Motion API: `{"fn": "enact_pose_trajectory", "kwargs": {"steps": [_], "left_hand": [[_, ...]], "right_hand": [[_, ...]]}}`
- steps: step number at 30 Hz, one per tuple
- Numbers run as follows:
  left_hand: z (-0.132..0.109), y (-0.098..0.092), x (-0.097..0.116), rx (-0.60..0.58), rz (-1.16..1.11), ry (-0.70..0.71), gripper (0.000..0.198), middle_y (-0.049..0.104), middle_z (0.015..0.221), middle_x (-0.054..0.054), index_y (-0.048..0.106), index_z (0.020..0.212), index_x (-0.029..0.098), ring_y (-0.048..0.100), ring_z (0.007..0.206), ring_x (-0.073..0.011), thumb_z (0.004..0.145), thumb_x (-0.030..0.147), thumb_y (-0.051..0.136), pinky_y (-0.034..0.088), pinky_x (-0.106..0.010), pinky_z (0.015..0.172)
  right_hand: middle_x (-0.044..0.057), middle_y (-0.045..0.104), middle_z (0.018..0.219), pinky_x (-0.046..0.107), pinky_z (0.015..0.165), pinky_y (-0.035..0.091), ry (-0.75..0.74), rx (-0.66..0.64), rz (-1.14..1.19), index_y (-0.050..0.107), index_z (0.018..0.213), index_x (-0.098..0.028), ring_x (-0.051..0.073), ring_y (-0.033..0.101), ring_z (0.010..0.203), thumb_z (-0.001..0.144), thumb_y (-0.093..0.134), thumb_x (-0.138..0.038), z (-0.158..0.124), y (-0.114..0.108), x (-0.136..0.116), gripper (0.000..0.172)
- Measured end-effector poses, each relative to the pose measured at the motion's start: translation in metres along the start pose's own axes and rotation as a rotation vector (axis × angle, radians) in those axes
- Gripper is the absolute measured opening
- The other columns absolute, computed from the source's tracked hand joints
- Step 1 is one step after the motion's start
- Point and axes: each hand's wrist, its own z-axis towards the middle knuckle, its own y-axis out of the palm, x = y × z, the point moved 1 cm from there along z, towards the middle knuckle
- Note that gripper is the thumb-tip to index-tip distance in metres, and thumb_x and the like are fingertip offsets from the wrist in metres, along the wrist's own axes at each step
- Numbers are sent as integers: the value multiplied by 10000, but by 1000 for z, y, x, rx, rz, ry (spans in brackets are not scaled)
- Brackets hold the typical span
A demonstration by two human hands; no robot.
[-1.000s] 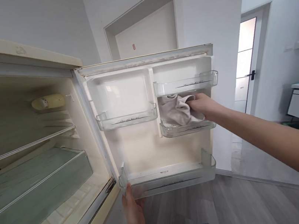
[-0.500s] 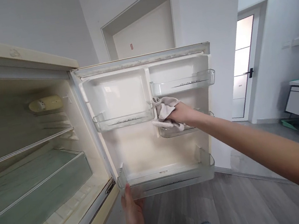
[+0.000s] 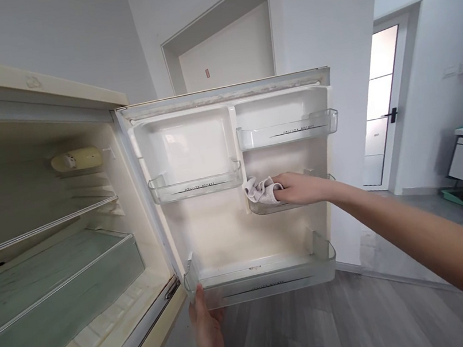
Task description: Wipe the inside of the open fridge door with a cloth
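Holding a crumpled pale cloth [image 3: 261, 191] bunched in the fingers of my right hand [image 3: 301, 187], I have it at the left end of the middle pocket [image 3: 282, 207] on the open fridge door [image 3: 209, 229], beside the upright divider [image 3: 235, 132]. My right arm reaches across from the right, and my hand hides part of that pocket. My left hand [image 3: 206, 328] grips the bottom bin [image 3: 274, 286] at its left corner, thumb against the clear wall, the other fingers curled beneath. The upper pocket [image 3: 288, 132] sits above the cloth; the left pocket [image 3: 196, 187] is across the divider. To my left, inside the fridge, a greenish drawer [image 3: 69, 284] lies under a shelf [image 3: 48, 226].
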Motion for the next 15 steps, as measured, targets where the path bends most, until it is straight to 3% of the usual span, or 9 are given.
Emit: {"fn": "enact_pose_trajectory", "kwargs": {"steps": [5,15], "left_hand": [[4,-3,-3,11,1,-3,606,633,1263,-108,500,1309,283,671,1018,-253,781,554,624,581,-354,698],[3,-4,-3,5,-3,-5,604,663,1202,-95,520,1287,276,692,927,-230,769,560,645,576,-326,657]], "right_hand": [[20,609,697,298,586,357,21,-24,-31,503,677,-221,174,512,631,810,430,-305,-7,-2,3,173],[26,595,681,305,582,363,166,-24,-98,471,667,-228,175,493,613,777,463,-338,-35,-25,39,156]]}}
